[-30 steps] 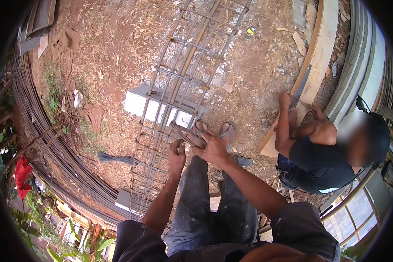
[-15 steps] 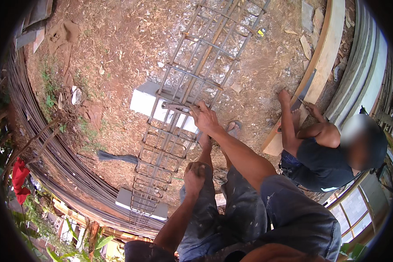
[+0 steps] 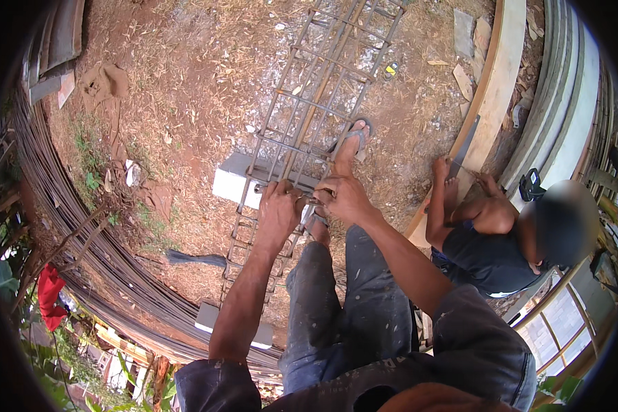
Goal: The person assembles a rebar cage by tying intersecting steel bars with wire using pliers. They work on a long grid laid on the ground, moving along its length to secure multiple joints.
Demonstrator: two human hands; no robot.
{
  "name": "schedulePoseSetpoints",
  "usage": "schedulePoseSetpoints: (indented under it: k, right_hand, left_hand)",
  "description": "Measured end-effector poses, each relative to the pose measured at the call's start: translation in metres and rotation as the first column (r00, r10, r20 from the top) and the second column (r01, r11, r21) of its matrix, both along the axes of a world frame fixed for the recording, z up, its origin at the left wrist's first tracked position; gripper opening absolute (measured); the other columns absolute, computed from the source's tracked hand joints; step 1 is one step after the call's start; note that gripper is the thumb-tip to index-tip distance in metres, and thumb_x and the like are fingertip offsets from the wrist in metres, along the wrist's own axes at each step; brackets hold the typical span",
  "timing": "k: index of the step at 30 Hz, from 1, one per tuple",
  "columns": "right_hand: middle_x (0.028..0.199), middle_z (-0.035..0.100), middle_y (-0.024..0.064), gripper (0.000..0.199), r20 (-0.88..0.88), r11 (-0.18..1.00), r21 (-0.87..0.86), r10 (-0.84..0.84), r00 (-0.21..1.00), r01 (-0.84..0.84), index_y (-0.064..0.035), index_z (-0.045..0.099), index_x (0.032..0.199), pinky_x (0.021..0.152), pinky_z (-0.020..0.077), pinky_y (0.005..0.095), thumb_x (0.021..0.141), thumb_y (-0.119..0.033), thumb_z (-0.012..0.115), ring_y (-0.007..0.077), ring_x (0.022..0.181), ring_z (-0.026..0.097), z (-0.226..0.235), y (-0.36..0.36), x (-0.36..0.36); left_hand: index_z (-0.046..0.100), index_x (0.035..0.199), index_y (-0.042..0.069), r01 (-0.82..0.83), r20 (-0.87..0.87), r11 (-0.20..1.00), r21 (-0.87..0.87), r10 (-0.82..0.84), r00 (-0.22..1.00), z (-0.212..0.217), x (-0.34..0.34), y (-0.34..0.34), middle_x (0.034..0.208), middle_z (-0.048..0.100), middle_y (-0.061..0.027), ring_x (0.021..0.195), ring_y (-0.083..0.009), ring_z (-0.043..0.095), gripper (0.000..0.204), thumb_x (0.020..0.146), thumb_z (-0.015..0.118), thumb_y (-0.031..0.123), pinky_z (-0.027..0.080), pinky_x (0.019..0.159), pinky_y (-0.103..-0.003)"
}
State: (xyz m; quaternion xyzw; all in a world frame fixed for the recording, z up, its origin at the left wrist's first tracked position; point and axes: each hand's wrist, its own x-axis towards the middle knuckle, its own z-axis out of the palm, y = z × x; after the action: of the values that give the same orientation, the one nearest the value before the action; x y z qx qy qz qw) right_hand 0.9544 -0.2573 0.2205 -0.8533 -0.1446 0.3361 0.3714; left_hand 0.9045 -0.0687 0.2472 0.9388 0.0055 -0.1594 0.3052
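My left hand (image 3: 279,211) and my right hand (image 3: 347,198) meet over a long steel rebar cage (image 3: 292,134), their fingertips nearly touching. The left fingers are curled closed at one of the cage's cross bars. My right fingers are pinched together at a small dark piece beside the left fingertips, too hidden to name. Under the cage at this spot lies a pale block (image 3: 237,182), partly covered by the bars and my left hand. My sandalled foot (image 3: 355,137) is planted against the cage's right side, just beyond my right hand.
A co-worker (image 3: 487,240) crouches at the right, with a handsaw (image 3: 468,141) at a long wooden board (image 3: 505,75). Concrete posts (image 3: 570,110) lie beyond. Bundled steel rods (image 3: 82,226) curve along the left. A second block (image 3: 206,316) supports the cage's near end; a yellow tape measure (image 3: 391,69) lies on the ground.
My left hand has left my knee and come up to the cage beside my right. The curved pincer-like tool at my right hand no longer shows clearly. One foot has moved forward along the cage.
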Motion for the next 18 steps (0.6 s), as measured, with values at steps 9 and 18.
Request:
schedulePoseSetpoints:
  k: [9, 18]
  right_hand:
    - [0.095, 0.072, 0.0182, 0.022, -0.087, 0.941, -0.164, -0.312, 0.946, 0.295, -0.0115, 0.076, 0.098, 0.079, 0.0544, 0.0421, 0.085, -0.019, 0.060, 0.0369, 0.087, 0.069, -0.032, -0.037, 0.122]
    - [0.089, 0.073, 0.0169, 0.023, 0.120, 0.819, -0.414, -0.383, 0.916, 0.397, -0.0154, 0.077, 0.098, 0.072, 0.0556, 0.0419, 0.085, -0.022, 0.059, 0.0356, 0.081, 0.070, -0.057, -0.083, 0.255]
  left_hand:
    - [0.070, 0.087, 0.003, -0.118, -0.125, 0.988, 0.095, 0.130, 0.984, -0.047, 0.145, -0.050, 0.091, 0.067, -0.0183, 0.080, -0.0420, 0.065, 0.019, 0.089, 0.069, 0.022, 0.051, 0.071, -0.049]
    - [0.074, 0.103, 0.006, -0.494, 0.016, 0.865, -0.093, 0.497, 0.867, -0.119, 0.258, -0.085, 0.113, 0.065, -0.0211, 0.115, -0.0414, 0.057, 0.027, 0.085, 0.071, 0.027, 0.046, 0.097, -0.049]
